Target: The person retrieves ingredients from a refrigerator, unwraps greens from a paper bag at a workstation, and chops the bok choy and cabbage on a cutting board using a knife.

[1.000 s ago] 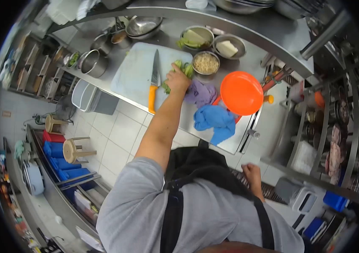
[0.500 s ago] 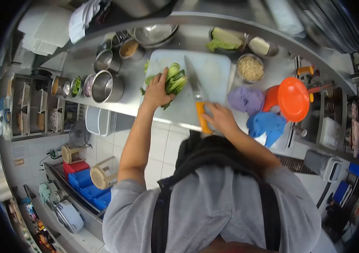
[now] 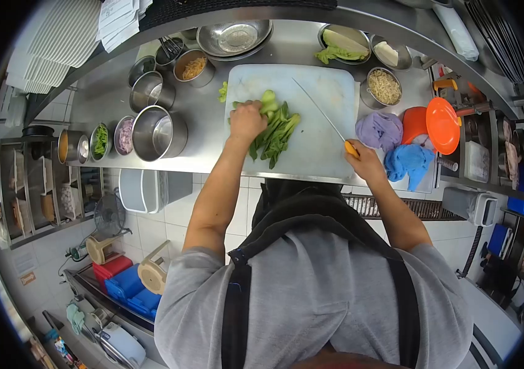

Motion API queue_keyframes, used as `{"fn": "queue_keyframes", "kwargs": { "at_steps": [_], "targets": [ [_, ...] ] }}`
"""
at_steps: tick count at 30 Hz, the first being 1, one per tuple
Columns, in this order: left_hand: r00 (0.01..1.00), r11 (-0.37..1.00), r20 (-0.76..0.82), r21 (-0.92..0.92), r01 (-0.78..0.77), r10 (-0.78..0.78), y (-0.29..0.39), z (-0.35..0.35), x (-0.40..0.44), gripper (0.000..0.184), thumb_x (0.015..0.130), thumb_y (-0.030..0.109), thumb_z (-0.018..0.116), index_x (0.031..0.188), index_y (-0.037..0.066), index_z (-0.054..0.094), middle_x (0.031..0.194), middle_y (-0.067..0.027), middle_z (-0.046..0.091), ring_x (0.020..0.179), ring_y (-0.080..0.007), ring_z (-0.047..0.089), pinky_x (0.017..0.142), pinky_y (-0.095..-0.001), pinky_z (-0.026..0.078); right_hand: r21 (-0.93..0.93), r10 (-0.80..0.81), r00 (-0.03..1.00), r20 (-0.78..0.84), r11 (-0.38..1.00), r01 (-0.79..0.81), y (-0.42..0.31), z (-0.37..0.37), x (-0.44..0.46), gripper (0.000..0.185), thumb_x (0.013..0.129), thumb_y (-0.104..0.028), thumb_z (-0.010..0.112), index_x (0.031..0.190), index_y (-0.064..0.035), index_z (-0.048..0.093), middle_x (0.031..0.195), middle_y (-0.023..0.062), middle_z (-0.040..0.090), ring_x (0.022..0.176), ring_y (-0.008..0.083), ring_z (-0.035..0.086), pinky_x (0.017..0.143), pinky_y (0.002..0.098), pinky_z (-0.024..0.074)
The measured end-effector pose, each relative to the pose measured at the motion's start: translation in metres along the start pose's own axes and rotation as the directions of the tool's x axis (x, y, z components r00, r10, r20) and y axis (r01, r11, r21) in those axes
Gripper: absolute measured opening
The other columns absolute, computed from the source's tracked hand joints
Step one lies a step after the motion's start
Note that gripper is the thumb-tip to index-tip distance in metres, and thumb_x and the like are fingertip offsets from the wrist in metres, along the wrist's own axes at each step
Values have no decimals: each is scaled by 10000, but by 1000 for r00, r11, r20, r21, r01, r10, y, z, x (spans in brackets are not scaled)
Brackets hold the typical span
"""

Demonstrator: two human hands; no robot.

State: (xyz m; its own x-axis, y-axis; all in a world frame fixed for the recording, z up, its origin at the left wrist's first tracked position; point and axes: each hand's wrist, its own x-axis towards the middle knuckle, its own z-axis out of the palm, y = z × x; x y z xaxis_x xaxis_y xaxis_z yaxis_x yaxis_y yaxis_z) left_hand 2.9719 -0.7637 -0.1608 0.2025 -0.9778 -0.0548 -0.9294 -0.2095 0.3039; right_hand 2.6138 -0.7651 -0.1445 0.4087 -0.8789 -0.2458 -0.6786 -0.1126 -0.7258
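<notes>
The right hand (image 3: 365, 160) grips the knife (image 3: 323, 114), blade toward 11 o'clock; at that hand's 9-to-10 o'clock the greens (image 3: 278, 136) lie on the board (image 3: 326, 157), touched by the left hand (image 3: 248, 120), whose grip I cannot tell.

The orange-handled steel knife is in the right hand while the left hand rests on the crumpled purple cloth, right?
No: the head view shows the left hand on the leafy green vegetables, not the cloth; the right hand holds the knife.
</notes>
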Motion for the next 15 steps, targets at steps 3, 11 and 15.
{"fn": "queue_keyframes", "kwargs": {
  "at_steps": [3,11,15],
  "targets": [
    [985,953,-88,-280,118,-148,-27,-24,-1,310,797,237,676,1018,34,599,946,-172,705,852,-338,674,765,-416,534,-55,-35,994,-105,998,30,10,11,-3,432,830,-186,648,1246,-90,584,985,239,670,905,415,652,780,479,517],
    [984,-5,116,-993,116,-137,-48,-78,-30,293,829,30,492,1122,26,510,927,-158,650,718,-226,627,684,-340,537,-257,-326,838,-437,938,231,-25,16,59,218,846,-251,684,945,-60,722,890,178,661,830,388,647,716,453,520],
    [957,-17,243,-970,243,-155,-47,-86,-44,273,848,56,445,1109,35,523,880,-133,640,706,-203,602,651,-309,518,-234,-238,967,-95,949,210,-106,64,111,269,844,-321,687,863,-53,702,813,170,683,824,377,652,735,474,513]
  ]
}}
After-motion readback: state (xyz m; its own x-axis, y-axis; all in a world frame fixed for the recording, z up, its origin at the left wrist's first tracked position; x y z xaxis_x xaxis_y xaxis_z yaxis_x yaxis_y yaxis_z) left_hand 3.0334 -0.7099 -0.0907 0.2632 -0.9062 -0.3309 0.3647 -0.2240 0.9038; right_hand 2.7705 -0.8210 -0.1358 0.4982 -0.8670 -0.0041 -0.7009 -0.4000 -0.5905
